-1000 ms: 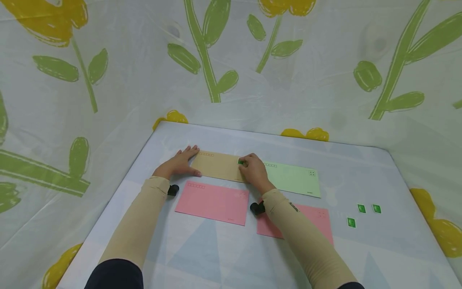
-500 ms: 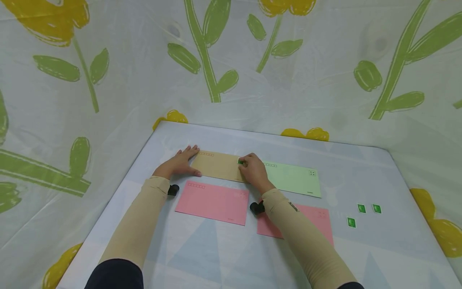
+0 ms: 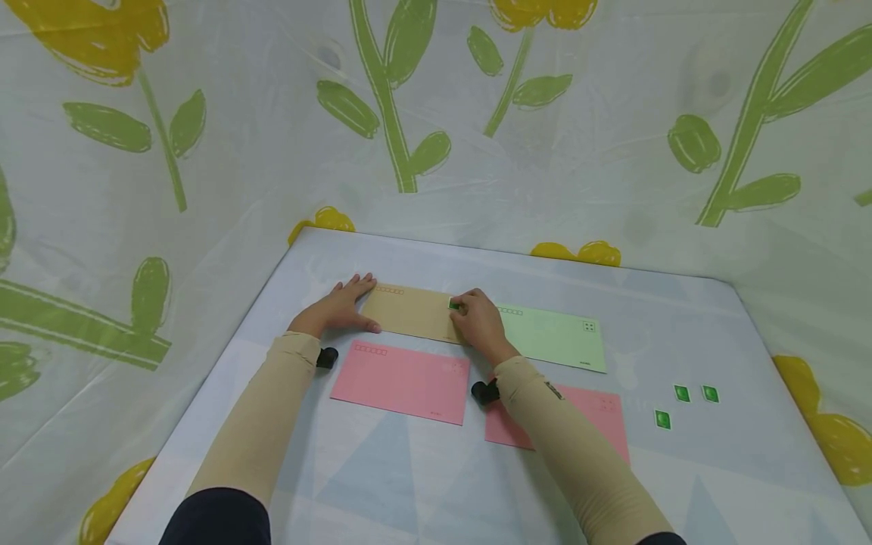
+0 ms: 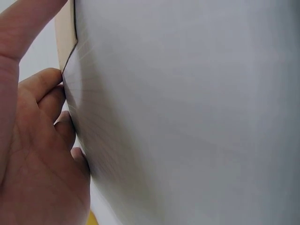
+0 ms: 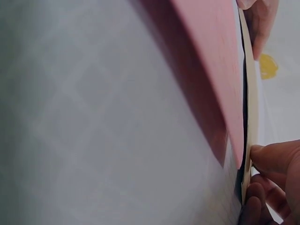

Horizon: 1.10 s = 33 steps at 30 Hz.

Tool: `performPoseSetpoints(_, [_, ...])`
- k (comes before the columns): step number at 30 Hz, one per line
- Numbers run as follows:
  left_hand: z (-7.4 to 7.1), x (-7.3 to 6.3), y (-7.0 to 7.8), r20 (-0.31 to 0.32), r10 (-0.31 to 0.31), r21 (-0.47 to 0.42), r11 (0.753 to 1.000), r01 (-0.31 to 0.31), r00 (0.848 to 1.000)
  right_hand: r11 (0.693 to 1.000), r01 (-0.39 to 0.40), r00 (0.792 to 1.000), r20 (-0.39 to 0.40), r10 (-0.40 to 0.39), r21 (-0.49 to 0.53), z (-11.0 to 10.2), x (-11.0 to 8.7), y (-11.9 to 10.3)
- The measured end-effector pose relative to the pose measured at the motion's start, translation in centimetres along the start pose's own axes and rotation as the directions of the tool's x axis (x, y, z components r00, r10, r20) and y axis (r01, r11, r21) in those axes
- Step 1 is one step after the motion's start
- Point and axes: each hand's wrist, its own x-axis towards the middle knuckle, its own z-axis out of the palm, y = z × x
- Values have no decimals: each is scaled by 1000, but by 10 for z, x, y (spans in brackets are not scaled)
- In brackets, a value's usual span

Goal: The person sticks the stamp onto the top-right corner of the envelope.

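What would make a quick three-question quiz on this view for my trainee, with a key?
1. Multiple choice: the left hand rests at one end of which item? A) light green envelope; B) tan envelope; C) pink envelope.
2. True or false: the right hand has its fingertips at a green stamp over the tan envelope.
3. Count: how many loose stamps lie on the table, away from both hands?

Key: 1. B; 2. True; 3. Three.
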Motion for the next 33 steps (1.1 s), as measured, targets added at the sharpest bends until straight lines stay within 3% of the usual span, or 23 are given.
performPoseSetpoints(33, [-2,-1,0,5,17,-4,1000,-17,1000,1000,-12,1000,-10,12,12,0,-1,-2])
